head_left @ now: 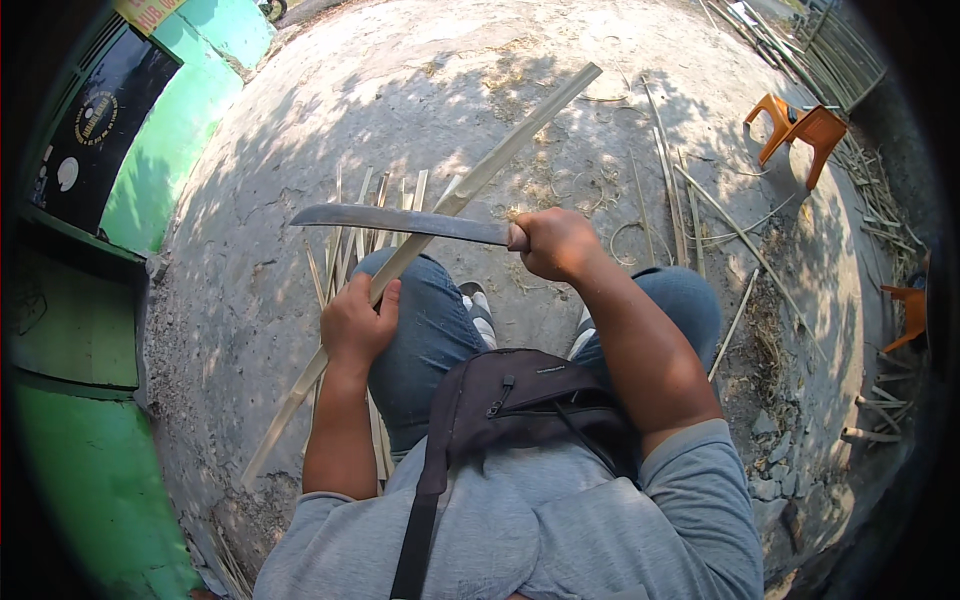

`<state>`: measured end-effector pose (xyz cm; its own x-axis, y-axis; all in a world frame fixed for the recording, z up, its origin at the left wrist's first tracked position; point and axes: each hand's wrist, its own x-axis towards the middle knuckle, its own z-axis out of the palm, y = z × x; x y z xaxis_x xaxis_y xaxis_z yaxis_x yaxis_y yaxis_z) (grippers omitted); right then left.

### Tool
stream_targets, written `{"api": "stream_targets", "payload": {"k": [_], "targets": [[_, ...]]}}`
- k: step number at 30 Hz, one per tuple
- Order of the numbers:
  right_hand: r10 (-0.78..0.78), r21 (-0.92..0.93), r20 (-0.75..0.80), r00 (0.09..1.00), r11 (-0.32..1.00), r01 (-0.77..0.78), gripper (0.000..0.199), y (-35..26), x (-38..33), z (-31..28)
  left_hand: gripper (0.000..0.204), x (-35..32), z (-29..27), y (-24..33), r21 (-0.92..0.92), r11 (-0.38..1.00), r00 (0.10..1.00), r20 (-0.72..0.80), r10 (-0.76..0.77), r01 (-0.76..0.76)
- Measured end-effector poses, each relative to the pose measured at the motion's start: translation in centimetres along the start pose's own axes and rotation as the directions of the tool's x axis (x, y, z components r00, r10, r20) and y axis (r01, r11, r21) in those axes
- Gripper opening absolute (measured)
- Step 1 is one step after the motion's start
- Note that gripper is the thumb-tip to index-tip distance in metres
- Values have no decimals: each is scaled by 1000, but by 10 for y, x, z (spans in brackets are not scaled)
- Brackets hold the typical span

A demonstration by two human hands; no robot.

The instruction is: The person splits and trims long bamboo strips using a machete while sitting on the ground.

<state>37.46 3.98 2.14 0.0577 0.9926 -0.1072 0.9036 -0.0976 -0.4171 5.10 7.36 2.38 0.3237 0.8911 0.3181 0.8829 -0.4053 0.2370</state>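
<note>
My left hand [356, 322] is closed around a long pale bamboo strip [515, 143], held slanting from lower left to upper right. In my right hand [562, 246] is the handle of a machete [390, 219], its long grey blade pointing left. The blade crosses over the strip a little beyond my left hand; whether it touches the strip or cuts into it I cannot tell. Beside and under my left knee lie several more split strips [421, 188], partly hidden by my leg and arm.
Longer bamboo strips [740, 235] and thin shavings [625, 240] lie on the concrete ground to the right. An orange plastic chair [815, 135] stands at the far right. A green wall [170, 175] runs along the left. A black bag [535, 395] lies across my lap.
</note>
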Motion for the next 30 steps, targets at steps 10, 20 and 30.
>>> {"api": "stream_targets", "payload": {"k": [10, 20, 30], "targets": [[258, 247, -107, 960, 943, -225, 21, 47, 10, 5, 45, -1, -4, 4, 32, 999, 1000, 17, -10, 10], [97, 307, -128, 987, 950, -53, 21, 35, 9, 10, 46, -2, -1, 2, -25, 999, 999, -3, -37, 37], [6, 136, -146, 989, 991, 14, 16, 28, 6, 16, 44, -2, 2, 0, 5, 1000, 999, -31, 8, -8]]}}
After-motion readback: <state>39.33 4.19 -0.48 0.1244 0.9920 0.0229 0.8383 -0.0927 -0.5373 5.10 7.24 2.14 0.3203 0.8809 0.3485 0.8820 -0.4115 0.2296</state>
